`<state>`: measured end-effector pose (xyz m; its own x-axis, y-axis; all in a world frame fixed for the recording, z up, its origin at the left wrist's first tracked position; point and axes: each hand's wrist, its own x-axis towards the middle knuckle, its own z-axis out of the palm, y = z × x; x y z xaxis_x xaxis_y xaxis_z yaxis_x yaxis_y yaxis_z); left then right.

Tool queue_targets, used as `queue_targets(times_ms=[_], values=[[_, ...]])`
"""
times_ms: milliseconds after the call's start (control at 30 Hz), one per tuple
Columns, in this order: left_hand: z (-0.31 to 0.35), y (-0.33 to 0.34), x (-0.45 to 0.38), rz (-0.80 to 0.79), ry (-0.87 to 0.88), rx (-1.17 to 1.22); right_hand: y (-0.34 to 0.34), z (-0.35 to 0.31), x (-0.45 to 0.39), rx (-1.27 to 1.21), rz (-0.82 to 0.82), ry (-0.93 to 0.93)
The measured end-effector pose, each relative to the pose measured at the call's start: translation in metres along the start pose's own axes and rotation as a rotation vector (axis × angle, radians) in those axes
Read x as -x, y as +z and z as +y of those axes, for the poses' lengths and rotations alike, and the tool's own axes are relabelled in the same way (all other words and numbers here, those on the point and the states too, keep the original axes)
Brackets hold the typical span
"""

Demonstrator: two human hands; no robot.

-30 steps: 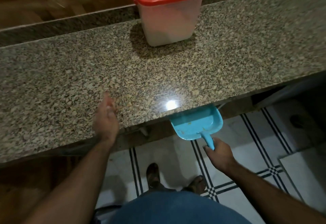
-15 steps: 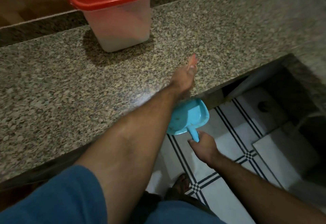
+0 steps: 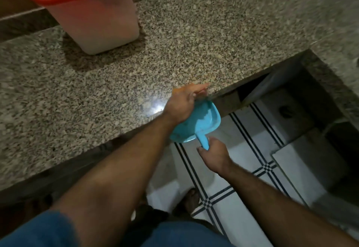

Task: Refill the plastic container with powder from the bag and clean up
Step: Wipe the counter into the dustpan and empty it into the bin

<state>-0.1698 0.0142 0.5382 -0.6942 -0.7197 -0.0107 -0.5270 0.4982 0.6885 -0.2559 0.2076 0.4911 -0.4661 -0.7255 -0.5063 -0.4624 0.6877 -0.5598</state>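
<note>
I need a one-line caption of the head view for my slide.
Left hand sweeps the granite counter edge over a blue dustpan held by the right hand.

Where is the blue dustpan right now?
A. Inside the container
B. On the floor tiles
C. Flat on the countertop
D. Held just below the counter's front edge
D: the right hand grips the blue dustpan by its handle below the granite countertop edge.

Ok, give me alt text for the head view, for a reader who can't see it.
A person's left hand sweeps along the front edge of a speckled granite counter toward a light blue plastic dustpan, which the right hand holds by its handle just below the edge. A translucent plastic container with a red lid stands closed at the back left.
</note>
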Motion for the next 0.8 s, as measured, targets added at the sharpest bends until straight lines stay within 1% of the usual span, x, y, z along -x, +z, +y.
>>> queue_targets(times_ms=[33, 100, 167, 200, 233, 267, 300, 333, 367, 400, 433, 467, 500, 533, 567, 600, 633, 700, 767, 800], values=[[-0.009, -0.011, 0.015, 0.032, -0.082, -0.056, -0.001, 0.001, -0.002, 0.0, -0.006, -0.012], [-0.023, -0.036, 0.039, 0.091, -0.369, -0.196, -0.003, 0.002, -0.004, -0.009, -0.022, -0.034], [-0.032, -0.062, 0.047, 0.28, -0.571, -0.204, -0.002, 0.004, -0.004, -0.015, -0.032, -0.056], [-0.035, -0.072, 0.043, 0.393, -0.627, -0.172, -0.002, 0.005, -0.003, -0.014, -0.041, -0.062], [-0.033, -0.078, 0.035, 0.481, -0.653, -0.138, -0.001, 0.005, -0.003, -0.012, -0.047, -0.063], [-0.033, -0.082, 0.025, 0.525, -0.643, -0.127, 0.0, 0.006, -0.002, -0.011, -0.049, -0.062], [-0.034, -0.079, 0.01, 0.544, -0.607, -0.152, 0.0, 0.006, -0.002, -0.011, -0.05, -0.061], [-0.033, -0.074, -0.005, 0.561, -0.536, -0.202, 0.0, 0.006, -0.003, -0.008, -0.054, -0.06], [-0.032, -0.068, -0.019, 0.538, -0.478, -0.273, 0.0, 0.005, -0.004, -0.002, -0.057, -0.059], [-0.032, -0.06, -0.032, 0.472, -0.454, -0.338, -0.001, 0.004, -0.005, 0.004, -0.06, -0.057], [-0.034, -0.047, -0.042, 0.307, -0.455, -0.365, -0.002, 0.004, -0.007, 0.012, -0.061, -0.058], [-0.031, -0.031, -0.046, 0.071, -0.424, -0.365, -0.004, 0.005, -0.009, 0.023, -0.06, -0.06], [-0.026, -0.016, -0.045, -0.132, -0.365, -0.355, -0.006, 0.006, -0.011, 0.033, -0.058, -0.061], [-0.02, -0.007, -0.038, -0.25, -0.307, -0.32, -0.008, 0.006, -0.012, 0.04, -0.056, -0.063], [-0.017, -0.002, -0.03, -0.308, -0.268, -0.244, -0.009, 0.007, -0.013, 0.039, -0.055, -0.064], [-0.012, -0.002, -0.016, -0.33, -0.268, -0.15, -0.01, 0.007, -0.013, 0.035, -0.053, -0.069], [-0.008, -0.002, -0.004, -0.313, -0.274, -0.05, -0.01, 0.007, -0.014, 0.031, -0.051, -0.078], [0.001, -0.015, 0.017, -0.117, -0.345, 0.158, -0.01, 0.006, -0.016, 0.021, -0.057, -0.096], [-0.003, -0.034, 0.032, 0.083, -0.448, 0.203, -0.01, 0.008, -0.017, 0.023, -0.061, -0.102], [-0.008, -0.046, 0.043, 0.17, -0.509, 0.181, -0.009, 0.009, -0.017, 0.031, -0.061, -0.105]])
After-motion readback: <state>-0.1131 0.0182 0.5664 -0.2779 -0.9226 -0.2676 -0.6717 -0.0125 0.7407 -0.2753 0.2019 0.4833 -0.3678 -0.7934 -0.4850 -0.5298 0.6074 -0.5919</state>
